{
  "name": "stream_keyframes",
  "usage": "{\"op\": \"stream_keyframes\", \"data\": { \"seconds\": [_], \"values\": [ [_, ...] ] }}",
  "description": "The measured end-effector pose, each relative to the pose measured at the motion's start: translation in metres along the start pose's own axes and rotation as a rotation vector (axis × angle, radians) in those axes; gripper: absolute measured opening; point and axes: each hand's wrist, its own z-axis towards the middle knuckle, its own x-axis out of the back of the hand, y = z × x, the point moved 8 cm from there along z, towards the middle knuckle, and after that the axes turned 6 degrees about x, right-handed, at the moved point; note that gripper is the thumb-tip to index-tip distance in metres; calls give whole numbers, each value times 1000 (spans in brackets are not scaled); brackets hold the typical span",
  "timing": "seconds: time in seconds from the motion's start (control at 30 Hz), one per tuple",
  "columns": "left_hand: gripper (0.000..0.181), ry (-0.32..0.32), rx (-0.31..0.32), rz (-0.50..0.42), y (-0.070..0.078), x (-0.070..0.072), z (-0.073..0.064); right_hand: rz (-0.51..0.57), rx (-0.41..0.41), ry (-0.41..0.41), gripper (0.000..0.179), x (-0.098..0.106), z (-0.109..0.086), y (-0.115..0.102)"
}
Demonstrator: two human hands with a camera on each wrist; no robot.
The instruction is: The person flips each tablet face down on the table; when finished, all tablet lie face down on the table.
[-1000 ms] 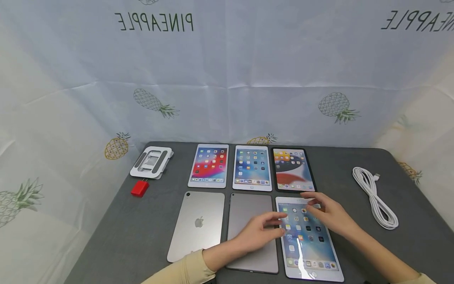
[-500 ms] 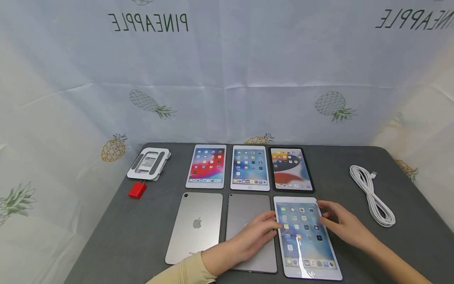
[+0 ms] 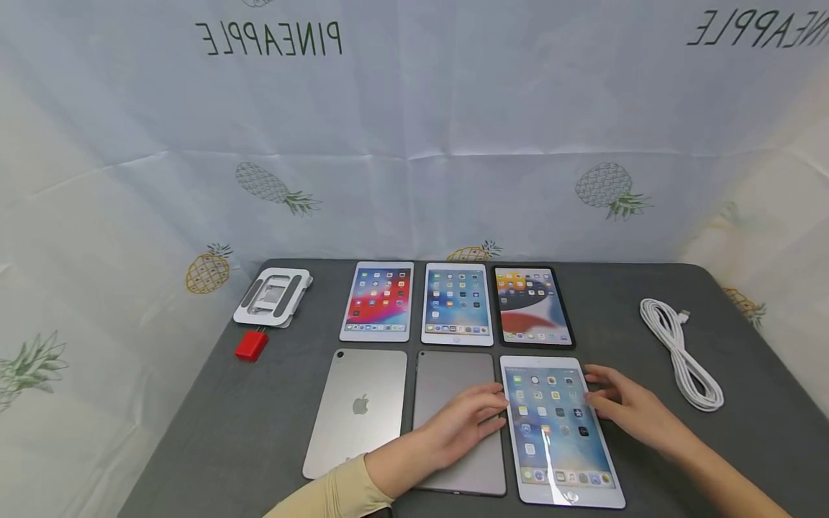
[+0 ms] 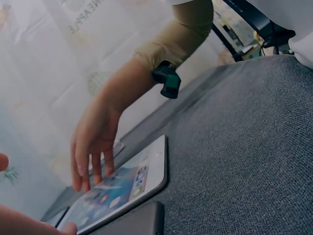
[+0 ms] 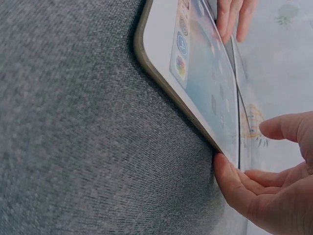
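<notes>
A white tablet (image 3: 560,432) lies flat, lit screen up, at the near right of the group. At its left edge are the fingertips of my left hand (image 3: 463,424), which reaches across a grey tablet (image 3: 447,374) lying face down. My right hand (image 3: 637,410) is at the upper right edge of the white tablet. In the right wrist view, one digit of the right hand (image 5: 274,191) touches the tablet's edge (image 5: 190,115) at table level, while another is held apart from it. Neither hand is wrapped round the tablet.
Behind lie two white tablets (image 3: 378,301) (image 3: 457,303) and a black-framed one (image 3: 534,306), screens lit. A silver tablet (image 3: 358,410) lies face down at left. A folded stand (image 3: 272,296), red charger plug (image 3: 251,345) and coiled white cable (image 3: 683,356) sit on the grey table (image 3: 207,439).
My right hand has moved from above the screen's top right out to the tablet's right edge. The left fingers have drawn back from over the screen to its left edge.
</notes>
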Motion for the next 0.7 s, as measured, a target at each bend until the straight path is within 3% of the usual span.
{"op": "stream_keyframes", "data": {
  "seconds": [0.7],
  "values": [
    [69, 17, -68, 24, 5, 4, 3, 117, -16, -57, 63, -4, 1, -1]
  ]
}}
